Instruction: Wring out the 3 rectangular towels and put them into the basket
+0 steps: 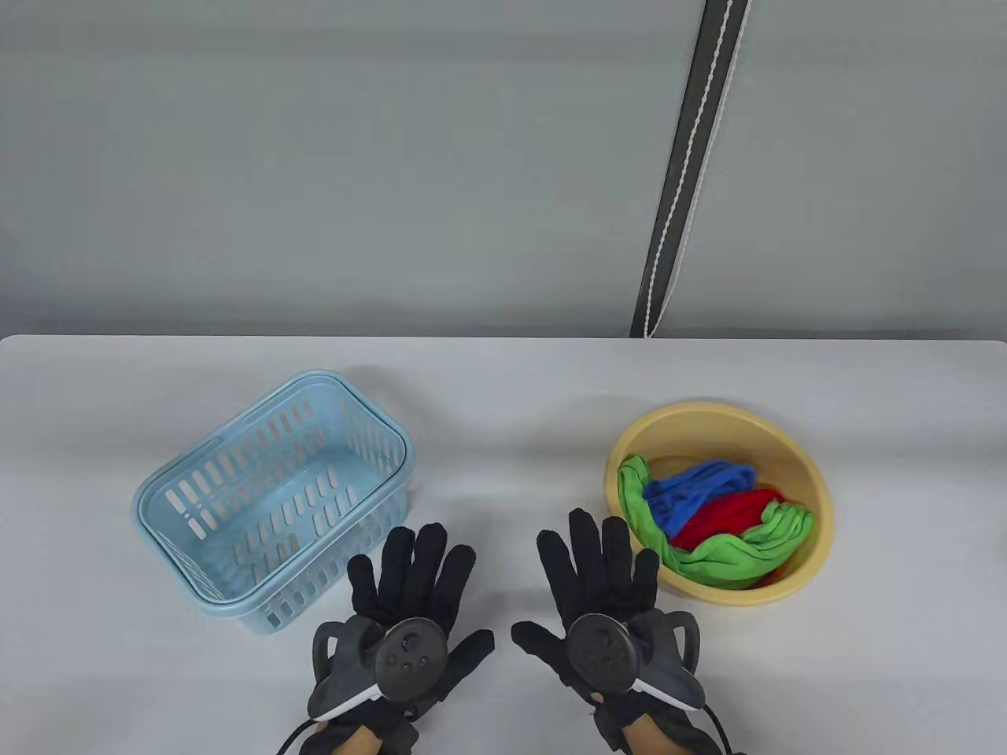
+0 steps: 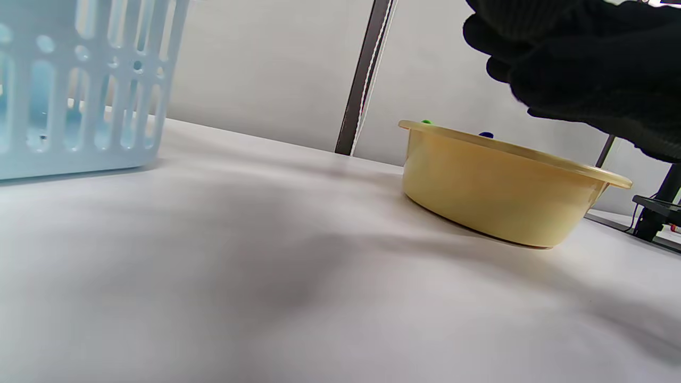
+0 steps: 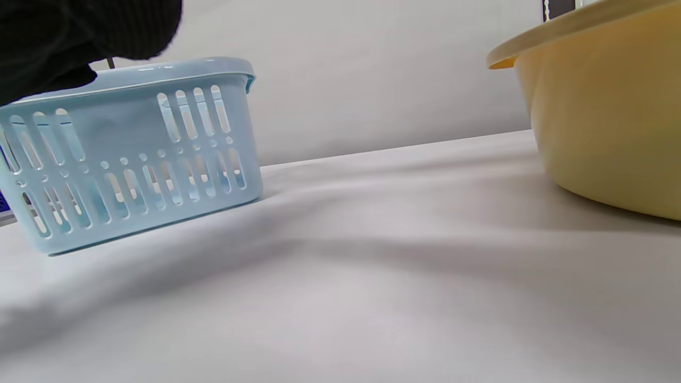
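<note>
A yellow basin [image 1: 810, 480] at the right holds three crumpled towels: a green towel [image 1: 732, 554], a blue towel [image 1: 696, 491] and a red towel [image 1: 732, 515]. An empty light blue slotted basket [image 1: 197, 503] stands at the left. My left hand [image 1: 413, 582] lies flat near the front edge, fingers straight, just right of the basket. My right hand [image 1: 602, 570] lies flat beside it, fingers spread, just left of the basin. Neither hand holds anything. The wrist views show the basin [image 2: 500, 186] and the basket [image 3: 133, 154] from table height.
A white table [image 1: 503, 377] carries everything; its far edge meets a grey wall. A dark strip with a white cord [image 1: 692, 165] runs down the wall behind the basin. Bare tabletop lies between the basket and the basin.
</note>
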Demonstrator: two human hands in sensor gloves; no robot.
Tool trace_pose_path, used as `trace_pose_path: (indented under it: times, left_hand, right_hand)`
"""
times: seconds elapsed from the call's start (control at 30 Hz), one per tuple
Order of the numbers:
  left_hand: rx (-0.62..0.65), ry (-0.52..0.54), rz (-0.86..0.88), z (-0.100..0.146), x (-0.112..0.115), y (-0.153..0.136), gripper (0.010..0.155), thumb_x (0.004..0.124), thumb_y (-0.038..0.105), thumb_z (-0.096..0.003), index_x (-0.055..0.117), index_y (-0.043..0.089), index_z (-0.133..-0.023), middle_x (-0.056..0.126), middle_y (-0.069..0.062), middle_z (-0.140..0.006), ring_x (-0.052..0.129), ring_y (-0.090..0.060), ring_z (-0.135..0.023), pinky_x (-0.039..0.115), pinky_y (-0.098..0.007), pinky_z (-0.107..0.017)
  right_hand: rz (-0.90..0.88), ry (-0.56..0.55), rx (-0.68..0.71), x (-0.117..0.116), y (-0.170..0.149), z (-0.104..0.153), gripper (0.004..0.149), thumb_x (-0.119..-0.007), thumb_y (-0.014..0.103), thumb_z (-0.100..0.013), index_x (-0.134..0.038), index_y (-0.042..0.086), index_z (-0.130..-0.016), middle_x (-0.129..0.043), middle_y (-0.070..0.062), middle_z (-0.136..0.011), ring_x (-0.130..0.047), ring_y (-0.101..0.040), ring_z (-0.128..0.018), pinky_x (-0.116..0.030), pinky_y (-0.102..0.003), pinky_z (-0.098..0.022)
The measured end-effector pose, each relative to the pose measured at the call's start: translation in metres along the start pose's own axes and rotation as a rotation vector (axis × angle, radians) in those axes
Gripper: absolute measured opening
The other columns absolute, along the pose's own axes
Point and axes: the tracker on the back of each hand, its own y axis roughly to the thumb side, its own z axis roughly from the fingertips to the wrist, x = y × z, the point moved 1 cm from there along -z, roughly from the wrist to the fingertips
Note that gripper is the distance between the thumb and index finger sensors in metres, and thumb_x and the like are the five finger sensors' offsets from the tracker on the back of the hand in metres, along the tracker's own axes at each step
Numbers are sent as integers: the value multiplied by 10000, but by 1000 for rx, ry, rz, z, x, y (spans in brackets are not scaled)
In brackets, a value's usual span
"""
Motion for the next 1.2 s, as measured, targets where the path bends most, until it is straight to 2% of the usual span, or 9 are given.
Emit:
trace_pose_path:
  times: [0.83,0.97,1.07,1.13,1.2]
  left_hand:
    - [-1,-2,-9,1,-1,-1,932,565,730,-541,-1,292,-1138,-49,-107,-1207,23,-497,-1081,144,-780,-671]
    - [-1,-1,-7,1,-2,-1,932,566,729,-542,0,290,-1139,-48,-108,-1207,24,-499,-1081,145,-780,-671]
    - [0,1,-13,0,-2,-1,933,566,730,-541,-1,291,-1138,-47,-109,-1207,25,-498,-1081,147,-780,-672]
    - [1,2,-15,0,-2,-1,932,568,728,-542,1,290,-1139,-46,-109,-1207,26,-499,-1081,147,-780,-672]
    - [-2,-4,-21,0,-2,-1,932,567,728,-542,1,291,-1138,-45,-108,-1208,28,-498,-1082,148,-780,-672]
  right_hand:
    - [11,15,-28,4,-1,-4,1003,-725,643,-530,-12,260,-1122,-22,-206,-1191,-23,-537,-1074,-172,-817,-668]
    - [37,0,-51,28,-6,-16,1000,-733,634,-533,-17,268,-1127,-21,-200,-1197,-22,-530,-1082,-172,-814,-679]
    - [57,-18,-73,56,-15,-29,996,-740,627,-535,-30,270,-1135,-31,-207,-1204,-31,-530,-1090,-192,-814,-693]
    - [53,-21,-117,82,-29,-44,982,-750,613,-539,-61,270,-1148,-41,-206,-1210,-52,-532,-1100,-218,-813,-706]
    - [45,0,-186,104,-47,-58,964,-766,583,-546,-87,273,-1156,-40,-209,-1209,-119,-544,-1117,-294,-799,-731]
